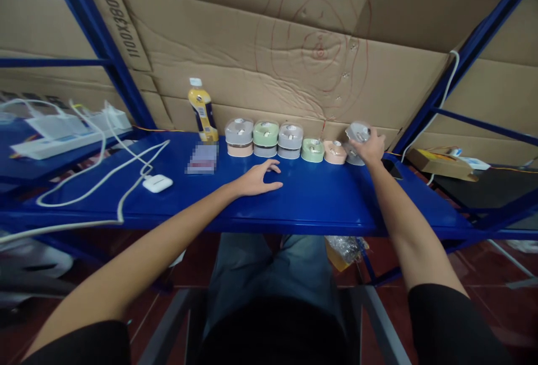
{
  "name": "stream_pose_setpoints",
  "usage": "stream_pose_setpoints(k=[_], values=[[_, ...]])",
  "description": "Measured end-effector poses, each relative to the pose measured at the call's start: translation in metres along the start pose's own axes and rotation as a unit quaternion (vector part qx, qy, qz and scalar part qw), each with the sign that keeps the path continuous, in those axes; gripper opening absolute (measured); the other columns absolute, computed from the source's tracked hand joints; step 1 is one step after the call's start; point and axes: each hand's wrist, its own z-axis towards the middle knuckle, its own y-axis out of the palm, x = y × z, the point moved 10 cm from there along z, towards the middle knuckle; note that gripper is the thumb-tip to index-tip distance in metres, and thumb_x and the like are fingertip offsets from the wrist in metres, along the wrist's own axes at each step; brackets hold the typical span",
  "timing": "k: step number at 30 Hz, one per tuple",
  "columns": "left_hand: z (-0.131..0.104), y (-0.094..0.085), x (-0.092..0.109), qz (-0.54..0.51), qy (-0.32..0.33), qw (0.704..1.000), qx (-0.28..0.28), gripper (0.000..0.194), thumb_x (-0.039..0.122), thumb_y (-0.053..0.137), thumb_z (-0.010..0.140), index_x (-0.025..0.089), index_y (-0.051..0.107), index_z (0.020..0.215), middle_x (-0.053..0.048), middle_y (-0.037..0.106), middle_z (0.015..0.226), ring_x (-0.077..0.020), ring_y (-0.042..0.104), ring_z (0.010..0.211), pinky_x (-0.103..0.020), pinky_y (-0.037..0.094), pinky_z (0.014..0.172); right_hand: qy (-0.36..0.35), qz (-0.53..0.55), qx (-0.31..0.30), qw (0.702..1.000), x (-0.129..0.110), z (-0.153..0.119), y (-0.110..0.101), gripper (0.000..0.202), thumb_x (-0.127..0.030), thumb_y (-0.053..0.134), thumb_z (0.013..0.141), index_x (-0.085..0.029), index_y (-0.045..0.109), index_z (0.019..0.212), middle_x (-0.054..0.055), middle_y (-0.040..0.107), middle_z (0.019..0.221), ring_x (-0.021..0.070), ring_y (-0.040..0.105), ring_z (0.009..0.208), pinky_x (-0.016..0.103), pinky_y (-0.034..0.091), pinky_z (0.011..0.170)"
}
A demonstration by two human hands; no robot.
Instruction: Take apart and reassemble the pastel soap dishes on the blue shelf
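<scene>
My right hand [373, 147] grips a grey container with a clear lid [358, 130] at the right end of a row of similar small containers. Partly hidden beneath it sits another grey container [353, 155]; I cannot tell whether the two touch. Left of that stand a single peach container [335, 152] and a single green container [312, 151]. Farther left are three two-high stacks, topped by a grey one [291, 136], a green one [265, 133] and a grey one [239, 129]. My left hand [257, 180] rests on the blue table [311, 199], fingers apart, holding nothing.
A yellow drink bottle [203, 110] stands at the back left, with a blurred-out flat item [203, 157] before it. A white earbud case [157, 184] and white cables [121, 202] lie on the left. Cardboard [218, 45] backs the table; a dark phone-like object [392, 169] lies right.
</scene>
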Motion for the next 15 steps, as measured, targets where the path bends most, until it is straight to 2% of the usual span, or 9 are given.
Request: stream_pose_setpoints(k=[4, 8, 9, 11, 13, 15], values=[[0.000, 0.000, 0.001, 0.002, 0.003, 1.000, 0.001, 0.076, 0.061, 0.075, 0.090, 0.018, 0.054, 0.149, -0.019, 0.075, 0.139, -0.0363, 0.070, 0.138, -0.058, 0.053, 0.120, 0.044, -0.061, -0.025, 0.997, 0.006, 0.000, 0.020, 0.079, -0.054, 0.088, 0.085, -0.017, 0.062, 0.151, 0.028, 0.058, 0.150, 0.0451, 0.063, 0.136, 0.055, 0.049, 0.112], [0.001, 0.001, 0.000, -0.002, 0.006, 1.000, 0.001, 0.076, 0.061, 0.075, 0.090, 0.018, 0.054, 0.148, -0.020, 0.075, 0.139, -0.0367, 0.070, 0.137, -0.059, 0.053, 0.120, 0.039, -0.083, 0.026, 0.995, 0.001, -0.008, 0.011, 0.086, -0.060, 0.082, 0.086, -0.009, 0.056, 0.151, 0.035, 0.055, 0.153, 0.0504, 0.057, 0.140, 0.063, 0.044, 0.114], [0.001, 0.001, 0.000, -0.002, 0.007, 1.000, 0.001, 0.075, 0.061, 0.075, 0.090, 0.018, 0.054, 0.148, -0.020, 0.075, 0.139, -0.0366, 0.070, 0.137, -0.059, 0.053, 0.119, 0.016, -0.085, 0.047, 0.995, -0.006, -0.011, 0.005, 0.085, -0.060, 0.077, 0.089, -0.007, 0.054, 0.152, 0.036, 0.053, 0.156, 0.0511, 0.055, 0.142, 0.065, 0.043, 0.115], [0.001, 0.001, -0.001, 0.002, 0.008, 1.000, 0.001, 0.075, 0.061, 0.074, 0.090, 0.018, 0.054, 0.148, -0.019, 0.075, 0.139, -0.0363, 0.070, 0.136, -0.059, 0.053, 0.119, -0.079, -0.077, 0.063, 0.992, -0.032, -0.021, 0.002, 0.079, -0.057, 0.065, 0.096, -0.006, 0.051, 0.155, 0.036, 0.047, 0.163, 0.0505, 0.048, 0.149, 0.066, 0.040, 0.119], [0.001, 0.000, -0.002, 0.007, 0.008, 1.000, 0.002, 0.075, 0.061, 0.074, 0.090, 0.018, 0.055, 0.148, -0.019, 0.075, 0.139, -0.0359, 0.071, 0.136, -0.057, 0.053, 0.119, -0.215, -0.052, 0.018, 0.975, -0.068, -0.040, 0.014, 0.074, -0.052, 0.057, 0.101, -0.007, 0.049, 0.159, 0.032, 0.044, 0.170, 0.0476, 0.043, 0.156, 0.065, 0.038, 0.124], [0.001, 0.000, -0.001, 0.009, 0.011, 1.000, 0.002, 0.073, 0.060, 0.075, 0.091, 0.019, 0.056, 0.148, -0.018, 0.076, 0.139, -0.0354, 0.071, 0.135, -0.056, 0.054, 0.118, -0.330, -0.029, -0.070, 0.941, -0.102, -0.067, 0.038, 0.074, -0.053, 0.056, 0.101, -0.011, 0.050, 0.162, 0.028, 0.044, 0.173, 0.0462, 0.042, 0.159, 0.064, 0.038, 0.127]])
